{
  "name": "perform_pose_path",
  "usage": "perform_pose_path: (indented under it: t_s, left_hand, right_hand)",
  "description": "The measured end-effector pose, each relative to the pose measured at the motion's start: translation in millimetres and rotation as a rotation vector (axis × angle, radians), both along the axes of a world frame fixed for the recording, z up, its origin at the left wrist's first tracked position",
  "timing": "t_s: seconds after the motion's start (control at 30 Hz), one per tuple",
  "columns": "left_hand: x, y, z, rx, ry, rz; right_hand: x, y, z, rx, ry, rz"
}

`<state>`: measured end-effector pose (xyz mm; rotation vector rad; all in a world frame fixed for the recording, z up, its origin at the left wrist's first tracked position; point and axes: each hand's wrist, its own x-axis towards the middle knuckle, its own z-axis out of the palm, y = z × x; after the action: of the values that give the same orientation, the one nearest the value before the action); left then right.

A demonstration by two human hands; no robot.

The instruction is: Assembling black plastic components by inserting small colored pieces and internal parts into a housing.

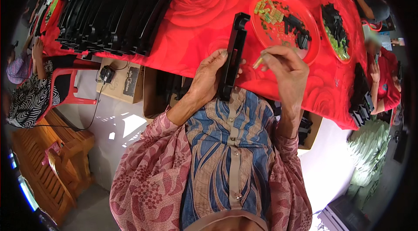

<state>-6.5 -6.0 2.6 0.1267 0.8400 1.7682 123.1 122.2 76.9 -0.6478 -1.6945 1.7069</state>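
My left hand (pixel 207 76) grips a long black plastic frame (pixel 236 35) at the table's near edge, holding it tilted nearly upright. The frame has a slot along its length and raised ends. Just right of it, my right hand (pixel 285 68) has its fingertips pinched on a small yellowish piece (pixel 258 62), apart from the frame. Behind this hand, a red plastic plate (pixel 272 44) bears small yellow-green pieces (pixel 271 12) and small black parts (pixel 302 37).
Many similar black frames (pixel 113 13) stand in rows at the table's left. The red rose-patterned tablecloth (pixel 196 22) hangs over the edge. A second red plate (pixel 346 60) lies to the right. Cardboard boxes (pixel 115 85) sit below. Other people are seated at both sides.
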Motion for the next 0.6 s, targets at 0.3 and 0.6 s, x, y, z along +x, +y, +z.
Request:
perform_pose_path:
  t_s: [0.3, 0.6]
  left_hand:
    - [10.7, -10.3, 4.4, 0.059, -0.014, -0.126]
    - [19.4, -20.2, 13.2, 0.011, 0.093, -0.175]
  right_hand:
    - [-9.2, -19.9, -8.8, 0.133, -0.062, -0.021]
    - [-3.0, -25.0, -14.1, 0.287, -0.209, -0.068]
